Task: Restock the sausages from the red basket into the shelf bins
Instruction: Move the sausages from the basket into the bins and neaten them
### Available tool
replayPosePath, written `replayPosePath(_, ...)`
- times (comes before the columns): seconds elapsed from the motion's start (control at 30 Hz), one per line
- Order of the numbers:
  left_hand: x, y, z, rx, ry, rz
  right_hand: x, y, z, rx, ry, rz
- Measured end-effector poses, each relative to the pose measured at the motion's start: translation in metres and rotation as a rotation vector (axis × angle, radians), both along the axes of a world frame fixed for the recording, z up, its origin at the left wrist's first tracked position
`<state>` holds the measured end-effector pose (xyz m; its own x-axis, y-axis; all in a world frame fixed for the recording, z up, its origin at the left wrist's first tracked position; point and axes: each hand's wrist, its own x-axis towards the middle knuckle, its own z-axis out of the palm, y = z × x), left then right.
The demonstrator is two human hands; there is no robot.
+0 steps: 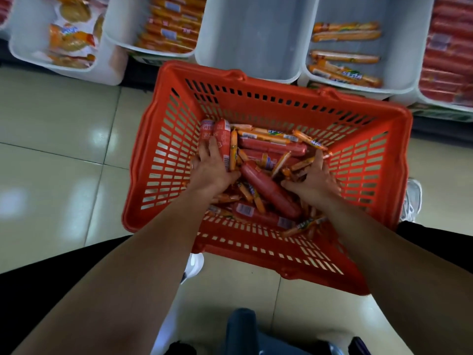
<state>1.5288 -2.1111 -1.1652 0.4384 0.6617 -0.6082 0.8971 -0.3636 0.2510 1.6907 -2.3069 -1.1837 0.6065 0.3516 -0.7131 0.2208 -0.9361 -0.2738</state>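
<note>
Left hand, right hand clutching sausages, red basket

Black clothing, white trainers

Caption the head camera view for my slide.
Left hand grips sausages, right hand digs among them in the red basket, below white shelf bins.
</note>
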Motion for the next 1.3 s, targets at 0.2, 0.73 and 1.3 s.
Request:
replayPosePath(0.2, 0.001, 0.021, -0.004, -0.014, 0.055, 0.154, -0.047, 0.034, 0.016, 0.241, -0.354, 0.297)
replayPosePath(0.73, 0.0, 0.006, 0.0, -0.27, -0.113, 0.421, -0.051, 0.027, 0.017, 0.106, -0.198, 0.465)
replayPosePath(1.3, -0.021, 0.037, 0.18, -0.034, -0.284, 0.126, -0.014, 0.07, 0.168, 0.316, 0.13, 0.151)
